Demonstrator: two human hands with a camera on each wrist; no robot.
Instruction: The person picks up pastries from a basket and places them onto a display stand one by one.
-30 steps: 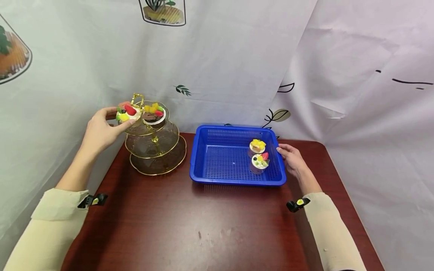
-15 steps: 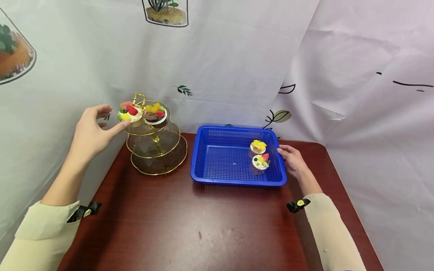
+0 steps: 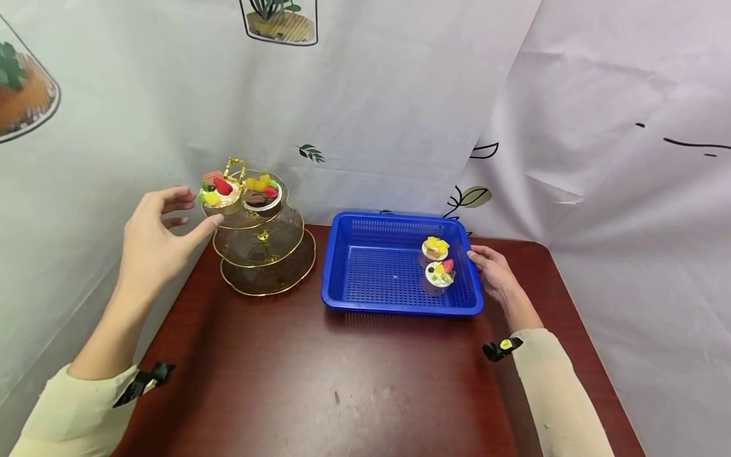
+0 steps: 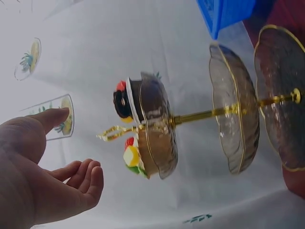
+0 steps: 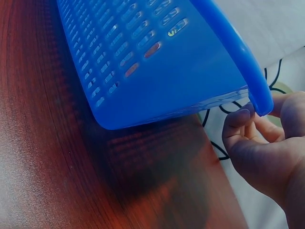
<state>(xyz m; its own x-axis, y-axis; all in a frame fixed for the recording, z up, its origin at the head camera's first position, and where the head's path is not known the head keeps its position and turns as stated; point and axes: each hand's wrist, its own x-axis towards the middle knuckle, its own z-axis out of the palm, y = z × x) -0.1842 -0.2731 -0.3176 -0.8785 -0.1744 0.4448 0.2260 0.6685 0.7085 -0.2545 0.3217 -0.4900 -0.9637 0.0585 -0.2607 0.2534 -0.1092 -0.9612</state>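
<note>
My left hand [image 3: 157, 235] is beside the top tier of a three-tier cake stand [image 3: 264, 244], thumb and fingers spread apart with nothing between them. On that tier sits a cream cupcake [image 3: 220, 192] topped with a strawberry and other fruit, and next to it a chocolate cupcake [image 3: 263, 194] with yellow fruit. The left wrist view shows a gap between my fingers and both cupcakes. My right hand [image 3: 492, 270] grips the right rim of a blue basket [image 5: 157, 67], fingers curled under the edge. Inside the basket stand a yellow-fruit cupcake [image 3: 434, 249] and a berry-topped cupcake [image 3: 438, 278].
A dark red wooden table [image 3: 320, 381] carries the stand at the left and the basket at centre right. White printed fabric [image 3: 388, 95] hangs behind and along both sides, close to the stand. The stand's gold handle [image 3: 235, 169] rises above its top tier.
The left hand has let go of the cream cupcake on the top tier and drawn back to the left, its fingers spreading. The right hand stays on the basket rim.
</note>
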